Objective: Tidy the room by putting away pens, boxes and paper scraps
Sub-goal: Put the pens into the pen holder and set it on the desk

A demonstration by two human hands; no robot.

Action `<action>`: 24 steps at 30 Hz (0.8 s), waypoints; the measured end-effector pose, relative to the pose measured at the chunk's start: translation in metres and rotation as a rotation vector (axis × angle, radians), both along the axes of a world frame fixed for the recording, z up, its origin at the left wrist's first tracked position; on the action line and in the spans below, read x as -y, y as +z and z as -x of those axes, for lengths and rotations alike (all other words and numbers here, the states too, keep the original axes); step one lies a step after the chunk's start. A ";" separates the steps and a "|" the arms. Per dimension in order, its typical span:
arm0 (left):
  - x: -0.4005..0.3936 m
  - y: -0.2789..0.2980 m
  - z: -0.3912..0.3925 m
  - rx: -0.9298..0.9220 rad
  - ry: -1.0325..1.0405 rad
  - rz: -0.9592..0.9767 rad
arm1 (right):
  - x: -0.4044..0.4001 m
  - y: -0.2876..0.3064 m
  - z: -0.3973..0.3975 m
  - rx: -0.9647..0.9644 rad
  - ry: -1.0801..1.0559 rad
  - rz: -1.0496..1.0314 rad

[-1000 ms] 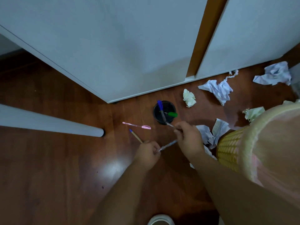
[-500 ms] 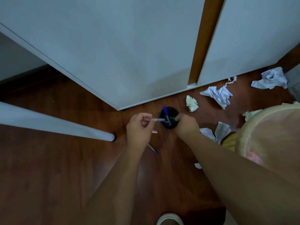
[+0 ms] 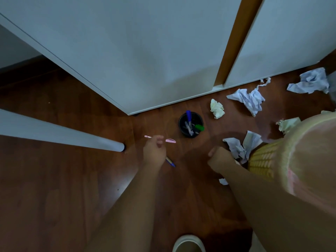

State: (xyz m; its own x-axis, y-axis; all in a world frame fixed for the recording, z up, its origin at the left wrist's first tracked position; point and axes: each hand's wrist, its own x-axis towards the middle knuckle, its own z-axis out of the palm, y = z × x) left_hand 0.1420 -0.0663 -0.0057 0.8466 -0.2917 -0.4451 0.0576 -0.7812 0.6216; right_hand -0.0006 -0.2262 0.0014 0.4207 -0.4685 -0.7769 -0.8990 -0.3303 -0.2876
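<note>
**Pink pen next for the black cup**

The left hand [image 3: 154,151], at centre-left of the frame, had its fingers curled down onto the pink pen [image 3: 170,140], which lay flat on the wooden floor [image 3: 54,179] just left of and below the black pen cup [image 3: 190,125]. Whether the pen was truly pinched or only touched could not be told; the fingertips hid its middle. The right hand [image 3: 219,159], at centre-right, was curled into a loose fist and seemed to hold nothing.

To finish this step well, the pen probably wanted pinching near its middle, lifting level, then tipping upright over the cup's mouth so it dropped in beside the pens already standing there, without knocking the light cup over. The idle hand could steady the cup's rim.

The pink pen was slim, with a pale body and a wider pink cap toward the cup. A second pen, tan with a blue tip [image 3: 170,161], lay on the floor just below the left hand. Inside the cup stood a blue pen [image 3: 188,115], a green-capped marker [image 3: 199,127] and some grey ones. Crumpled paper scraps [image 3: 249,100] lay scattered at upper right, near a yellow woven basket [image 3: 261,160] at the right edge.
</note>
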 end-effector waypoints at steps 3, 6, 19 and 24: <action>-0.017 -0.023 -0.001 0.004 -0.346 -0.236 | -0.010 -0.011 0.001 0.002 0.063 -0.044; -0.019 -0.033 -0.009 0.063 -0.586 -0.372 | -0.022 -0.017 -0.003 0.061 0.072 -0.087; -0.038 -0.052 -0.020 0.257 -1.084 -0.643 | -0.064 -0.042 -0.015 0.089 0.026 -0.224; -0.054 -0.068 -0.002 0.107 -1.151 -0.561 | -0.074 -0.044 -0.015 0.092 -0.041 -0.179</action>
State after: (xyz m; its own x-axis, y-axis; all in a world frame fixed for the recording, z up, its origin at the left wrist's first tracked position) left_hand 0.1439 -0.0124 -0.0741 0.2719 -0.6711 -0.6898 -0.8513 -0.5020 0.1528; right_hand 0.0147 -0.1522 -0.0421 0.4768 -0.3443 -0.8087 -0.8780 -0.2302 -0.4196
